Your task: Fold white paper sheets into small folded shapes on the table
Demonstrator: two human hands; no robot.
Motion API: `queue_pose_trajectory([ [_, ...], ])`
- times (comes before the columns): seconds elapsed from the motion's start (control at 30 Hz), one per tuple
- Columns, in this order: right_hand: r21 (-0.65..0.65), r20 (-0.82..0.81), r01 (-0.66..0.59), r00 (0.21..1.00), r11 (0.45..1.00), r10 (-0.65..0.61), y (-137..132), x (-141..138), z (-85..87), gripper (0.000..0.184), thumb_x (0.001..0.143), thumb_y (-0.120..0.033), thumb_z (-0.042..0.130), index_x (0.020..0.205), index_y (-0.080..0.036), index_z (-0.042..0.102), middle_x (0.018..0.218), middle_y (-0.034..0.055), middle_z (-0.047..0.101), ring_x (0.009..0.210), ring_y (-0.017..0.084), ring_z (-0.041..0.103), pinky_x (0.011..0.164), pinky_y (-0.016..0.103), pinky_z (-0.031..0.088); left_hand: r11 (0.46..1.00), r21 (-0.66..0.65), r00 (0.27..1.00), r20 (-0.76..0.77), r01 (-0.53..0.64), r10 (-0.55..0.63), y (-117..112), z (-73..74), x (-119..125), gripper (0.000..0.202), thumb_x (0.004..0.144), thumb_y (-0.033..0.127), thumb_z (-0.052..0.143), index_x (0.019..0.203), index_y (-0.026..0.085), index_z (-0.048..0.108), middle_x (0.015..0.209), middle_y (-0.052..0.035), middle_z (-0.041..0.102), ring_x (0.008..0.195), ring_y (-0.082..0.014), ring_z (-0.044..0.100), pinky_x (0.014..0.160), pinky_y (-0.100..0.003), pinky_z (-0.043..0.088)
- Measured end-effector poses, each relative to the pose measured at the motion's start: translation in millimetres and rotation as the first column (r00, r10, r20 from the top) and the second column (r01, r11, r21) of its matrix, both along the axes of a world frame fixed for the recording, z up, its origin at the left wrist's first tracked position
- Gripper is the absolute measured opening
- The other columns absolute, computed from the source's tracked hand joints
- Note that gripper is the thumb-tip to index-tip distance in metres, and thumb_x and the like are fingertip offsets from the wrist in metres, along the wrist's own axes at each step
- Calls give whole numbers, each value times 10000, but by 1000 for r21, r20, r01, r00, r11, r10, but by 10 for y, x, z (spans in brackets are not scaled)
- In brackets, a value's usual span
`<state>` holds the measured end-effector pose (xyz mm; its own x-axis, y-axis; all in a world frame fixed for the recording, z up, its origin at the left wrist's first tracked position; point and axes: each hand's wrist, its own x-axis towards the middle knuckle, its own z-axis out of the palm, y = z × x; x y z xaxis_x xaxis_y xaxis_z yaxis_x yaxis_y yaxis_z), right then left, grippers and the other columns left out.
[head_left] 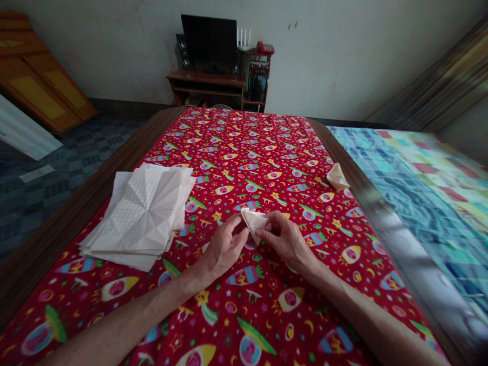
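Since the folded paper [254, 221] is small and thin, it seems to call for two fine pinches: the left hand [227, 243] grips its left side and the right hand [285, 236] its right. Both hands are closed lightly on it, around the middle of the table [131, 157]; whether it touches the red tablecloth [251, 315] below, I cannot tell. Gripping from opposite sides probably stops the folds from springing open, though it hides some of them.

Toward the left edge lies a loose stack of paper [141, 218], its uppermost sheet [156, 203] creased in rays from one centre. That spot seems handy for the left hand, yet out from under the forearms; the stack is the nearest obstacle to that arm. Another folded piece [337, 178] sits at the right edge, well apart from the right hand.

Beyond the far edge stands a desk [206, 77] with a monitor [209, 40], and a bed [404, 193] lies along the right edge.
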<state>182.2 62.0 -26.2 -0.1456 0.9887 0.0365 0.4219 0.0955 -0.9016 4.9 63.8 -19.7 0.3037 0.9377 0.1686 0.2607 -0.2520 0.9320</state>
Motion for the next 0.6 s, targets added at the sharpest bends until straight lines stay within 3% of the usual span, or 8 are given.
queue_pose_trajectory([
  [0.17,20,-80,45,996,999,-44,-16,-34,-22,269,751,-282,675,869,-226,440,655,-62,532,580,111,513,515,216,393,1000,-6,999,11,31,-31,-9,5,-4,266,903,292,464,1060,146,621,1024,-74,683,902,-185,654,778,-250,525],
  [0.3,137,7,124,992,983,-126,-54,-46,-10,282,738,-232,687,833,-233,421,636,-75,496,544,101,474,492,213,379,999,25,999,-24,27,-26,-4,-10,-15,256,917,278,444,974,152,659,1009,-71,676,899,-182,641,807,-255,503],
  [0.4,324,144,33,986,946,-83,-88,-37,10,160,798,-185,635,805,-221,479,706,-33,558,627,117,527,575,237,425,998,51,999,-43,36,-33,0,-20,-14,246,918,255,447,912,155,671,996,-70,664,918,-181,628,835,-258,488],
  [0.47,420,201,-72,979,905,-15,-114,-34,22,51,859,-188,581,880,-218,545,830,12,605,756,144,570,679,269,464,996,83,998,-61,39,-34,-1,-28,-9,247,917,244,451,853,148,669,950,-72,652,893,-174,621,841,-257,480],
  [0.6,473,236,-160,971,866,51,-151,-45,36,216,886,-225,576,1100,-219,552,1038,74,596,932,188,572,796,317,489,989,142,996,-82,47,-35,-8,-41,3,254,920,223,451,791,149,657,871,-61,626,835,-154,608,818,-243,476],
])
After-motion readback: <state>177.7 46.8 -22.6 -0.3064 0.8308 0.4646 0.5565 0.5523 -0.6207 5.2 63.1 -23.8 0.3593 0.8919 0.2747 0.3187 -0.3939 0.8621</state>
